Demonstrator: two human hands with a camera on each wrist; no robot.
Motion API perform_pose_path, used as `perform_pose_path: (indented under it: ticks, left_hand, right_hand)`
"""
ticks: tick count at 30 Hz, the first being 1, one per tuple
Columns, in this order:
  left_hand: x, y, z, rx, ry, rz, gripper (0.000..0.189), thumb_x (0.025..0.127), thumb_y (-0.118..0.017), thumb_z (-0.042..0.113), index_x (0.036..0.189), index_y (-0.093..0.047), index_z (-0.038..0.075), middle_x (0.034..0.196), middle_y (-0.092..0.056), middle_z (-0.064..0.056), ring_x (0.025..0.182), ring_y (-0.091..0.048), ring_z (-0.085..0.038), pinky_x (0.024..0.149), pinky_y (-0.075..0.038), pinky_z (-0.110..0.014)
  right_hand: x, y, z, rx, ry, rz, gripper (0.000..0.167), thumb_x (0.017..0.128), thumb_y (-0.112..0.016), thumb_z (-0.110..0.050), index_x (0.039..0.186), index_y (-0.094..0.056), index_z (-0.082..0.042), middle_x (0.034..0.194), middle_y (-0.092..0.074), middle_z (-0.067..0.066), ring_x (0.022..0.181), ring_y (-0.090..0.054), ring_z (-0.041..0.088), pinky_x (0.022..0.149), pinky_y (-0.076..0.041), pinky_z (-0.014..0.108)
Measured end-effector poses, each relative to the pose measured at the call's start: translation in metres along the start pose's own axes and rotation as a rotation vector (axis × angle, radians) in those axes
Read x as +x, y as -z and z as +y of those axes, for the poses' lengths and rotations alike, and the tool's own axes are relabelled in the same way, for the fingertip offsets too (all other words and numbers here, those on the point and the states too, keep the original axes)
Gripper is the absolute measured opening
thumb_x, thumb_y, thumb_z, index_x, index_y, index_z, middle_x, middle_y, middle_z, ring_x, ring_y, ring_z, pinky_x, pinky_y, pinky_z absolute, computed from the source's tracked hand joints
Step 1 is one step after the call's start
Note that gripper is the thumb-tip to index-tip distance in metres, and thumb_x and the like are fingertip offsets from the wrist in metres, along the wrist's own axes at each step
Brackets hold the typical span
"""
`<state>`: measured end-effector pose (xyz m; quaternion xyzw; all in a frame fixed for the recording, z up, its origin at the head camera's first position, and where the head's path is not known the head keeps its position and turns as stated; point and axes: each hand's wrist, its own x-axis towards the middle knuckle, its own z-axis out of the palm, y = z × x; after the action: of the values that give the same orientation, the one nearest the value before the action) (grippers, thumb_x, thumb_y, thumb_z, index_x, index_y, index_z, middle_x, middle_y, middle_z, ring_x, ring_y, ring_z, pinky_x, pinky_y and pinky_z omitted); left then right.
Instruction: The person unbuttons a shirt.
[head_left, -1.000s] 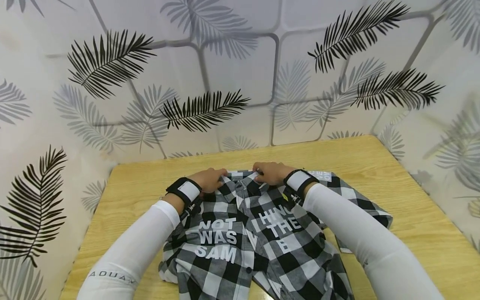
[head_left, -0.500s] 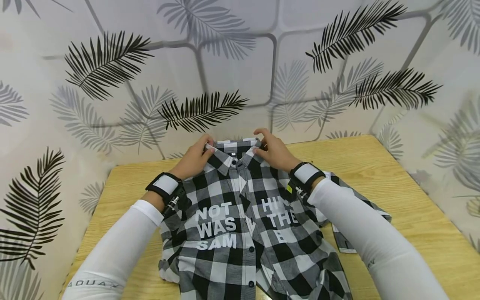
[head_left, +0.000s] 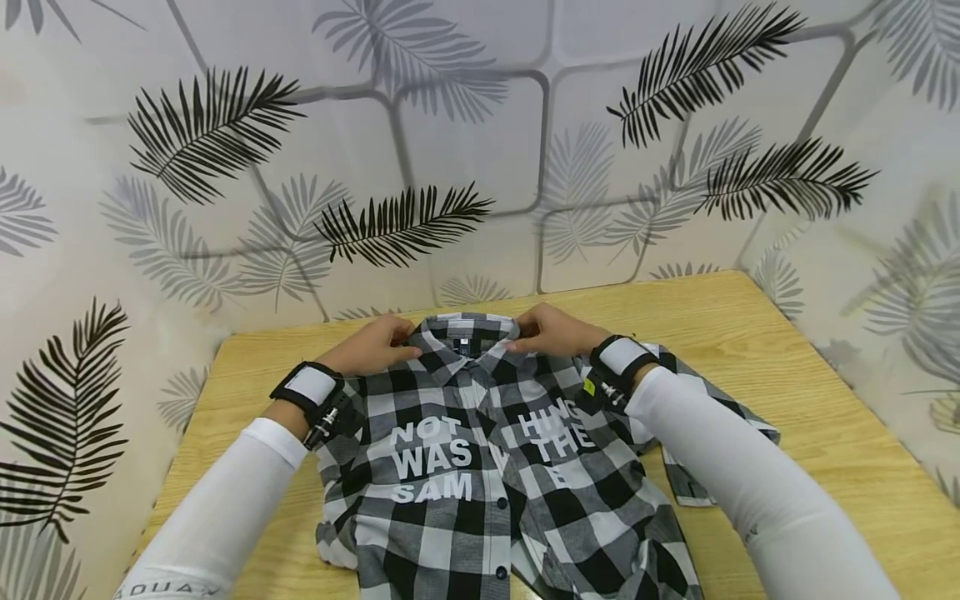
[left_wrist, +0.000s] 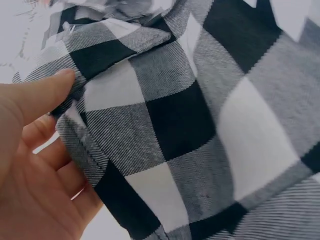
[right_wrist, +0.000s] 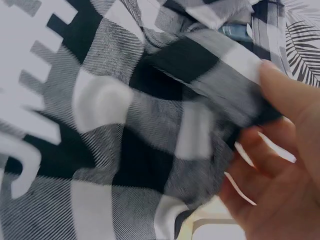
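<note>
A black, grey and white checked shirt (head_left: 431, 533) lies front up, white lettering on both sides of its chest. Its collar (head_left: 444, 360) stands spread at the far end, with a small label (head_left: 465, 346) showing inside the neck. At the collar's left side my left hand (head_left: 372, 345) holds the cloth; in the left wrist view the thumb (left_wrist: 60, 90) lies on top and the fingers go beneath. My right hand (head_left: 558, 331) pinches the collar's right side, its thumb (right_wrist: 280, 87) over the collar flap (right_wrist: 220, 75) in the right wrist view.
The shirt rests on a light wooden table (head_left: 262, 375), whose back edge meets a leaf-patterned wall (head_left: 480, 150). One sleeve (head_left: 697, 383) stretches out to the right under my right forearm. The shirt's lower front parts below the buttons (head_left: 501, 573).
Both hands first raised the collar up and away, then lowered it again. The collar now lies wider, its label in sight, and the hands sit farther apart than a second ago.
</note>
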<state>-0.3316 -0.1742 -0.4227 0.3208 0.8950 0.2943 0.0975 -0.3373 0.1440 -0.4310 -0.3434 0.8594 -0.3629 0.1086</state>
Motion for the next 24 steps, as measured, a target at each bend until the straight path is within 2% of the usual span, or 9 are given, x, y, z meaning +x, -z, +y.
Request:
perform_pose_path:
  ticks: [3,6,8,10,12,15,18,21,24]
  left_hand:
    - [-0.004,-0.004,-0.003,-0.018,-0.015,-0.036,0.015,0.090,-0.053,0.017,0.084,-0.043,0.007,0.069,-0.040,-0.004,0.054,-0.039,-0.013,0.051,-0.031,-0.028]
    - [-0.004,-0.008,-0.003,0.002,0.006,-0.047,0.009,0.093,-0.047,0.017,0.097,-0.042,0.011,0.068,-0.043,-0.004,0.050,-0.040,-0.013,0.048,-0.032,-0.028]
    - [-0.002,-0.007,-0.001,0.058,0.004,0.002,0.009,0.095,-0.043,0.019,0.101,-0.041,0.013,0.064,-0.042,-0.003,0.047,-0.038,-0.013,0.047,-0.032,-0.028]
    - [-0.001,-0.003,0.004,0.109,-0.005,0.094,0.009,0.095,-0.041,0.022,0.103,-0.041,0.016,0.062,-0.040,-0.001,0.046,-0.038,-0.013,0.046,-0.032,-0.028]
    - [-0.001,0.006,0.014,0.146,-0.023,0.202,0.011,0.095,-0.041,0.025,0.103,-0.043,0.018,0.061,-0.042,-0.001,0.046,-0.040,-0.014,0.046,-0.033,-0.029]
    - [-0.008,0.028,0.038,0.168,-0.055,0.342,0.014,0.095,-0.041,0.029,0.104,-0.046,0.020,0.058,-0.043,-0.001,0.045,-0.040,-0.015,0.045,-0.032,-0.030]
    - [-0.021,0.057,0.068,0.207,-0.129,0.439,0.016,0.094,-0.042,0.029,0.103,-0.048,0.018,0.055,-0.042,-0.001,0.044,-0.038,-0.015,0.045,-0.031,-0.031]
    - [-0.036,0.090,0.107,0.264,-0.238,0.542,0.016,0.094,-0.045,0.027,0.102,-0.051,0.014,0.059,-0.041,-0.001,0.047,-0.036,-0.015,0.047,-0.028,-0.030]
    - [-0.053,0.124,0.152,0.337,-0.344,0.673,0.015,0.092,-0.049,0.023,0.098,-0.053,0.009,0.056,-0.038,-0.001,0.046,-0.032,-0.013,0.048,-0.025,-0.027]
  right_hand:
    - [-0.004,-0.003,0.003,-0.058,0.026,-0.055,0.018,0.088,-0.057,-0.015,0.073,-0.050,-0.005,0.062,-0.042,0.003,0.054,-0.038,0.014,0.053,-0.031,0.027]
    - [-0.007,-0.007,0.004,-0.142,-0.031,0.005,0.010,0.092,-0.050,-0.017,0.088,-0.050,-0.007,0.072,-0.049,0.003,0.061,-0.045,0.014,0.056,-0.035,0.029]
    - [-0.009,-0.009,0.003,-0.214,-0.052,0.100,0.011,0.094,-0.046,-0.019,0.092,-0.045,-0.008,0.072,-0.047,0.004,0.060,-0.045,0.016,0.055,-0.034,0.030]
    - [-0.009,-0.008,-0.002,-0.283,-0.052,0.210,0.012,0.095,-0.043,-0.022,0.095,-0.042,-0.010,0.071,-0.045,0.004,0.057,-0.044,0.016,0.053,-0.034,0.030]
    - [-0.010,-0.003,-0.009,-0.352,-0.017,0.331,0.013,0.095,-0.043,-0.023,0.093,-0.040,-0.011,0.065,-0.042,0.004,0.050,-0.040,0.017,0.048,-0.031,0.030]
    - [-0.010,0.013,-0.026,-0.406,0.039,0.474,0.014,0.095,-0.042,-0.027,0.092,-0.041,-0.013,0.061,-0.041,0.002,0.046,-0.039,0.016,0.044,-0.030,0.029]
    - [-0.012,0.036,-0.054,-0.448,0.107,0.588,0.019,0.094,-0.043,-0.032,0.094,-0.046,-0.013,0.061,-0.044,0.000,0.046,-0.040,0.014,0.043,-0.030,0.028]
    - [-0.018,0.067,-0.095,-0.487,0.209,0.697,0.024,0.092,-0.047,-0.033,0.097,-0.053,-0.010,0.063,-0.050,-0.001,0.046,-0.042,0.013,0.043,-0.031,0.028]
    - [-0.030,0.103,-0.148,-0.555,0.319,0.817,0.027,0.090,-0.051,-0.031,0.100,-0.057,-0.007,0.067,-0.056,0.003,0.049,-0.045,0.014,0.045,-0.031,0.028]
